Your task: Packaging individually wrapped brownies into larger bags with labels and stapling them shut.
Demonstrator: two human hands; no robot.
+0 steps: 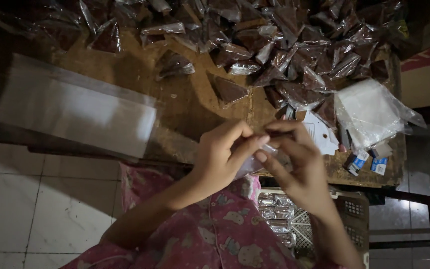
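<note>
My left hand (pixel 222 154) and my right hand (pixel 294 159) meet above the near edge of a low wooden table (pixel 185 107). Together they pinch a small clear plastic packet (pixel 269 149) between thumbs and fingertips; its contents are hard to make out in the dim light. Beyond my hands lies a large heap of triangular clear packets with dark brown filling (pixel 294 45), spread across the far side of the table.
A long stack of clear plastic sleeves (pixel 75 107) lies at the table's left. At the right are a bag of white sheets (pixel 369 112) and small blue-and-white boxes (pixel 367 162). A pale plastic basket (pixel 344 211) holding shiny packets stands under my hands. White floor tiles (pixel 31 199) lie left.
</note>
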